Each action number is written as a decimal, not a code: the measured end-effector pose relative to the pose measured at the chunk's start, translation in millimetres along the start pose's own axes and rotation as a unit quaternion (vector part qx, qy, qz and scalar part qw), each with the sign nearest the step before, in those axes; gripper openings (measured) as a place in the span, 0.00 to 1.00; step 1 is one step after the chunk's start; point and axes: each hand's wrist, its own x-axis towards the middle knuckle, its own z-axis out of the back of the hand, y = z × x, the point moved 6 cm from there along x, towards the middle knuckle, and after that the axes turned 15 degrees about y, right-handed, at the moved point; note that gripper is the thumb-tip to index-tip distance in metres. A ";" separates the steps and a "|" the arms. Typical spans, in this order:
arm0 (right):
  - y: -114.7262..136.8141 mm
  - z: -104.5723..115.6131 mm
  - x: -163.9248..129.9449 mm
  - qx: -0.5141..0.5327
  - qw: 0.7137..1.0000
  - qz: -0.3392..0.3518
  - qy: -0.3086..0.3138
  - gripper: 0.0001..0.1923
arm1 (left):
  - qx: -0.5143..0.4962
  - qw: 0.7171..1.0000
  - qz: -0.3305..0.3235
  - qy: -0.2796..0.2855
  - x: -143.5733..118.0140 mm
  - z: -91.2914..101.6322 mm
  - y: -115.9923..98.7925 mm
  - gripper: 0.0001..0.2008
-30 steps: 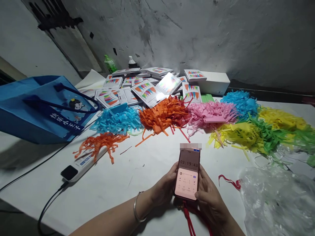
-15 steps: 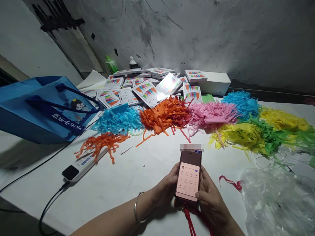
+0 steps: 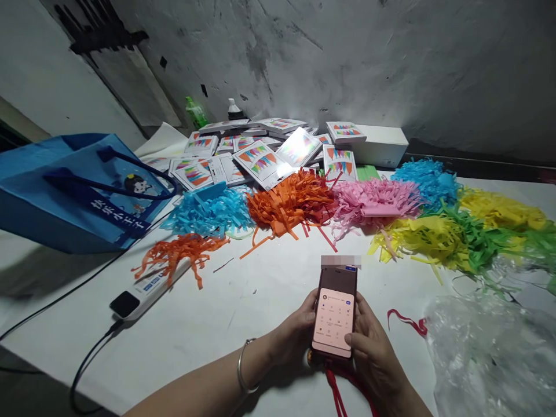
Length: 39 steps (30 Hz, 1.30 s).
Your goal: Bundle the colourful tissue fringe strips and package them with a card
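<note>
Between the fingers of both hands, a phone was held with its screen facing the wearer. The left hand was closed along one edge and the right hand along the other. The right thumb lay over the display's lower corner; whether it pressed could not be told. One change was noted: timer digits visible a second earlier were hidden behind a pale menu panel, raised over most of the screen. This was judged to mean that the work in hand concerned the phone alone, the paper goods being untouched.

Directly below the fingers, a red cord trailed from the phone. To their right, a red strip lay on the tabletop, beside crumpled clear plastic. Beyond the fingers ran heaps of cut paper: blue, orange, pink, yellow and green. To their left, a smaller orange bunch lay across a white cabled unit. Farthest out were card packets, a white box and a blue bag.
</note>
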 end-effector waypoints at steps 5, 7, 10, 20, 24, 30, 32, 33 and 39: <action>-0.1 -0.5 -1.4 0.018 0.999 -0.020 -0.025 0.37 | -0.010 1.000 -0.006 0.014 -0.5 4.4 3.8 0.33; -0.4 -0.1 -0.8 0.021 0.999 -0.020 -0.025 0.33 | -0.015 1.000 -0.006 0.022 0.0 4.0 4.4 0.33; -0.2 2.5 1.0 0.009 1.000 -0.008 -0.025 0.28 | -0.018 1.000 -0.003 0.023 0.6 2.5 3.6 0.32; 2.3 0.1 3.9 0.031 0.999 0.010 -0.015 0.26 | -0.002 1.000 0.003 0.012 -0.3 -0.4 -2.5 0.33; 0.5 2.6 3.6 0.027 0.999 0.006 -0.018 0.27 | -0.004 1.000 0.008 0.015 -0.4 -1.0 -3.0 0.34; -2.8 5.9 2.7 0.017 1.000 -0.001 -0.009 0.26 | -0.023 0.999 -0.002 0.029 0.4 -5.1 -4.1 0.32; -3.3 6.5 2.0 0.019 1.000 0.000 -0.011 0.26 | -0.023 0.999 0.001 0.031 0.7 -5.9 -3.9 0.31; -3.4 6.9 1.7 0.019 1.000 -0.001 -0.013 0.27 | -0.022 0.999 0.002 0.030 0.7 -5.7 -3.6 0.31; -3.9 7.0 1.2 0.006 1.000 -0.007 -0.009 0.27 | -0.014 1.000 -0.002 0.026 0.6 1.1 1.2 0.32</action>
